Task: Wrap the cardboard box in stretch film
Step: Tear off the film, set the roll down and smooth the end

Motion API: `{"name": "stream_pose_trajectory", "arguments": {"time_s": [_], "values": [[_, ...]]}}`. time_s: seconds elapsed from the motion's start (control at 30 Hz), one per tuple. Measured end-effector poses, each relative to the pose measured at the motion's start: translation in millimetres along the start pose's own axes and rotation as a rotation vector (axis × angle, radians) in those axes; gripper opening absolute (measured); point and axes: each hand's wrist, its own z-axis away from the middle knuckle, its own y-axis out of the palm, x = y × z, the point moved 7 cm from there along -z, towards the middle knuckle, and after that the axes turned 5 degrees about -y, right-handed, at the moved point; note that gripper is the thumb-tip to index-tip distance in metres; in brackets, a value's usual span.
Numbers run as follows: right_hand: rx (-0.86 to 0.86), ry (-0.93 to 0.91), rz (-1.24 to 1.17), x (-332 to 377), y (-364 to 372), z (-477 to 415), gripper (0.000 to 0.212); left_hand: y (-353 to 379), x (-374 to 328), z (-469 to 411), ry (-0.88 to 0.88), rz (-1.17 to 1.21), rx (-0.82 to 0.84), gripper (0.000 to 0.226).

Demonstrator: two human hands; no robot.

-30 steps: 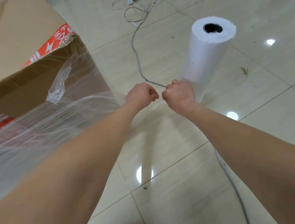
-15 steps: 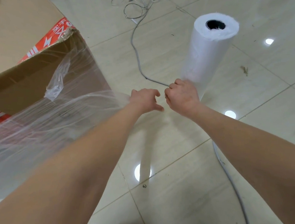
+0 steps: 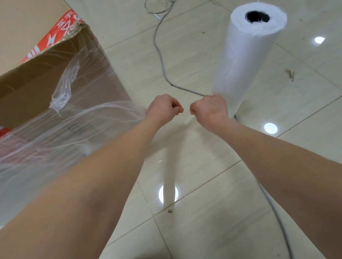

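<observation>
A big cardboard box (image 3: 20,87) with red printed tape fills the left side, its near faces covered in clear stretch film (image 3: 66,132). A torn flap of film hangs on its side. The film runs from the box to my left hand (image 3: 163,109), which grips its edge in a fist. My right hand (image 3: 209,110) is also a fist, gripping the film close to the foot of the white stretch film roll (image 3: 249,53), which stands upright on the floor. A small gap separates the two fists.
The floor is glossy beige tile with light reflections. A grey cable (image 3: 162,54) snakes from a tangle of wires at the top past the roll and on toward the lower right. My foot shows at the bottom edge.
My left hand briefly opened its fingers half a second ago and has closed into a fist on the film again. The two fists have drawn slightly apart.
</observation>
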Motion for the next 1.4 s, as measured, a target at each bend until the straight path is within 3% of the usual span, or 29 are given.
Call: {"name": "stream_pose_trajectory", "arguments": {"time_s": [0.23,0.4,0.5,0.63,0.87,0.97,1.07,1.2,1.4], "values": [[-0.036,0.052,-0.088,-11,5,9,0.039,-11,22,-7,-0.13,-0.066,-0.117,0.018],[-0.092,0.073,-0.17,-16,4,11,0.031,14,3,2,0.055,-0.001,0.14,0.04],[-0.118,0.067,-0.191,-19,4,13,0.029,29,-4,4,0.079,-0.083,0.223,0.055],[-0.104,0.078,-0.198,-22,6,12,0.03,25,-5,0,0.042,-0.133,0.1,0.012],[0.144,-0.058,0.063,0,21,4,0.04,26,-10,5,0.091,-0.077,0.11,0.019],[0.149,-0.044,0.096,0,19,1,0.029,30,-14,6,0.111,-0.114,0.114,0.016],[0.134,-0.021,0.048,0,14,0,0.027,38,-19,4,0.106,-0.174,0.159,0.031],[0.131,-0.056,0.064,2,16,0,0.028,39,-22,0,0.062,-0.217,0.103,0.017],[0.127,-0.149,0.141,4,17,0,0.031,27,-9,-8,-0.056,-0.172,0.037,0.016]]}}
